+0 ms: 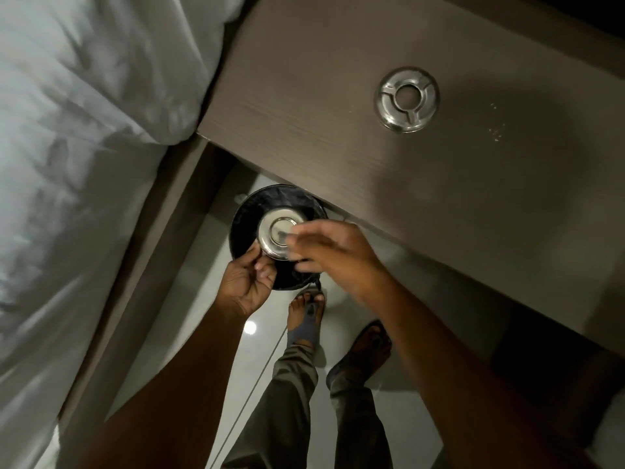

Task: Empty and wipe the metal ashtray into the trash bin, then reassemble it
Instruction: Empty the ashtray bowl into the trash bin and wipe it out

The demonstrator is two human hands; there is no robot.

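My left hand (246, 282) grips the rim of the shiny metal ashtray bowl (275, 228) and holds it over the black trash bin (247, 214) on the floor. My right hand (333, 252) is blurred with motion, its fingers lying over the bowl's right side; whether they hold a cloth I cannot tell. The ashtray's ring-shaped metal lid (408, 99), with a round hole in its middle, lies apart on the brown nightstand top (338, 147).
A bed with white bedding (84, 147) fills the left side, with its brown frame beside the bin. My feet in sandals (306, 319) stand on the glossy pale floor below the bin. A few light specks lie on the nightstand right of the lid.
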